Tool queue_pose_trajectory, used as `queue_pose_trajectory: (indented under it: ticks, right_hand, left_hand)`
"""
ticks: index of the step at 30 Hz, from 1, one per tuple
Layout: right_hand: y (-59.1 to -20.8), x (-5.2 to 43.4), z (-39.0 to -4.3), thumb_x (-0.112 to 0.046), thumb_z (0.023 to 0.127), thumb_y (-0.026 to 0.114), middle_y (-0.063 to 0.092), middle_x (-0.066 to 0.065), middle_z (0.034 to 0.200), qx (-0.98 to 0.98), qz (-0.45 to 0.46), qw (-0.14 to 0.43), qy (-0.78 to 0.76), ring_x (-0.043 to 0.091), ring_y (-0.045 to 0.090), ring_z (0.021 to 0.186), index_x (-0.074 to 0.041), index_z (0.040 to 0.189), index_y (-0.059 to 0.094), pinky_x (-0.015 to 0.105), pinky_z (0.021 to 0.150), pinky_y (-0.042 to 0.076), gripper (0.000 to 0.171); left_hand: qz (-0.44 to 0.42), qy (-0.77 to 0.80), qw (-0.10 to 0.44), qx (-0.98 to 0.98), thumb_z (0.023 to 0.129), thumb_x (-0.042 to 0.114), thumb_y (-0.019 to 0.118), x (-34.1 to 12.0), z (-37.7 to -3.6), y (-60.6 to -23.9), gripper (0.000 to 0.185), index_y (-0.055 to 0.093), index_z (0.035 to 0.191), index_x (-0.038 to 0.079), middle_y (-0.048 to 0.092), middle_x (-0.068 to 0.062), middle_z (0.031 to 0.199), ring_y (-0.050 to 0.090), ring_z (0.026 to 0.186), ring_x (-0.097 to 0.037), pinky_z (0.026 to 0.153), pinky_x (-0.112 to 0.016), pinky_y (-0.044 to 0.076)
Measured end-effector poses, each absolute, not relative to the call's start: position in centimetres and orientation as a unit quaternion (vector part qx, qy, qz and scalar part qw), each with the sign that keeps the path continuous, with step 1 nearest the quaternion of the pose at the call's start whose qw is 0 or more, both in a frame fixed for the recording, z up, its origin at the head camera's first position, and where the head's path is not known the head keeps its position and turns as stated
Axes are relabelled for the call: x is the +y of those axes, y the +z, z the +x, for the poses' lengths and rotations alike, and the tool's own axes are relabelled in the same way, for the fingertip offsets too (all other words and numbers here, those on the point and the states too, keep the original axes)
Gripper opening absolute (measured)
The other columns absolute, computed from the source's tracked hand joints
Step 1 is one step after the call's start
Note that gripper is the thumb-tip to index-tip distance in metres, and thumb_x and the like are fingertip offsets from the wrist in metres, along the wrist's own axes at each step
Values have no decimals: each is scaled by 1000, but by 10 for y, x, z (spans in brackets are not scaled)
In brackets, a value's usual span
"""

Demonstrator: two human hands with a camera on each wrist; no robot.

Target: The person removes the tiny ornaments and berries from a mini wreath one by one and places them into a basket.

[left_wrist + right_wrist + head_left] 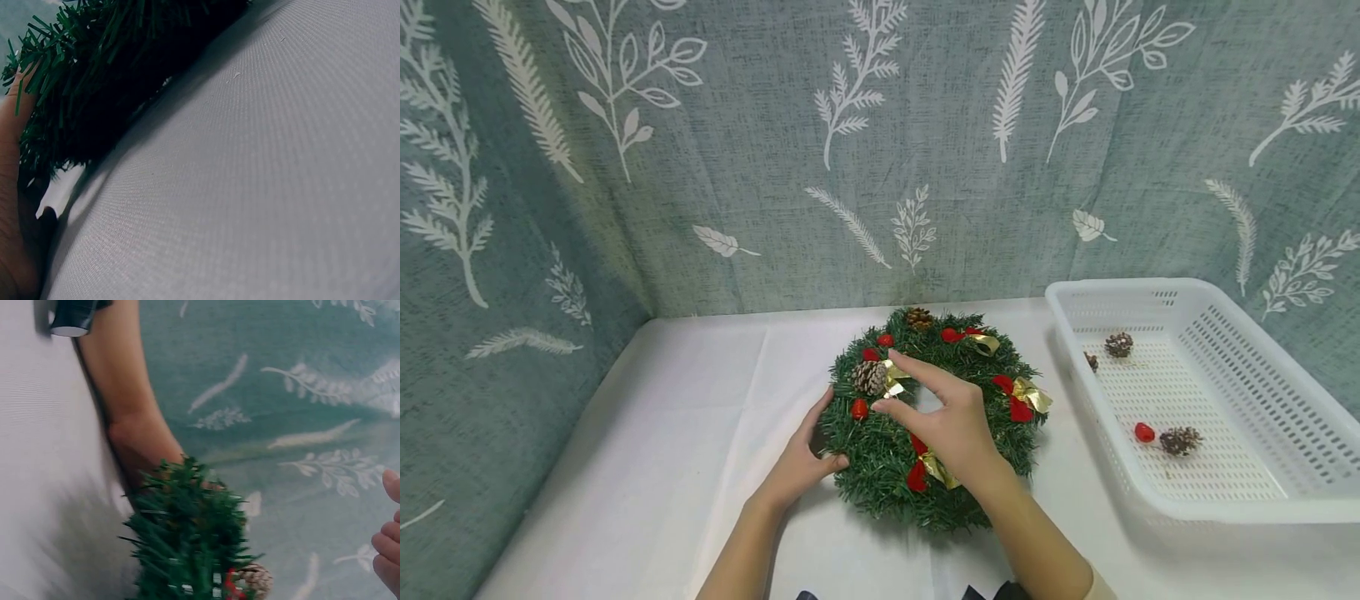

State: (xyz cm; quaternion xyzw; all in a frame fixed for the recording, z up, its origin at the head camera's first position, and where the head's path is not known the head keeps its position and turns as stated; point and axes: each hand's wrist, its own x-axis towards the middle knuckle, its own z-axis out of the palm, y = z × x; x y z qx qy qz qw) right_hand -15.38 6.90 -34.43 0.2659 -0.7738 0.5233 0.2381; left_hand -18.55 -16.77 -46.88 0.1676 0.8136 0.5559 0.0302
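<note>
A green Christmas wreath lies on the white cloth, trimmed with red-and-gold bows, red berries and pine cones. My left hand grips its left edge, thumb and fingers apart around the greenery; in the left wrist view the hand is against the branches, partly hidden by them. Over the wreath's left half hovers my right hand, thumb and index finger spread beside a frosted pine cone and a gold bow, with nothing seen between them. Several of its fingers show in the right wrist view.
To the right stands a white plastic basket with perforated sides. Inside lie a red berry, a pine cone, another pine cone and a small brown piece by the wall. A green leaf-print curtain hangs behind and left.
</note>
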Motion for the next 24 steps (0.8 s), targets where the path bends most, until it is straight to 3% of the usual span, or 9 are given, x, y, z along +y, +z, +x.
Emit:
queue_pose_trajectory:
  ticks: [12,24]
  right_hand:
    - [-375,46,-169,-14,72,81,65,11,119,-784,314,228,484,24,62,111,-3,121,64,32,90,52,53]
    - [-402,31,-173,-21,78,76,64,10,121,-829,285,175,447,24,61,112,-3,123,63,34,90,52,50]
  left_hand:
    - [174,557,33,811,73,60,71,-168,-185,-469,102,14,153,31,11,-5,159,8,143,-40,105,-71,13]
    - [165,547,35,820,72,63,71,-167,-183,-467,101,15,152,35,11,-3,159,8,143,-40,105,-72,14]
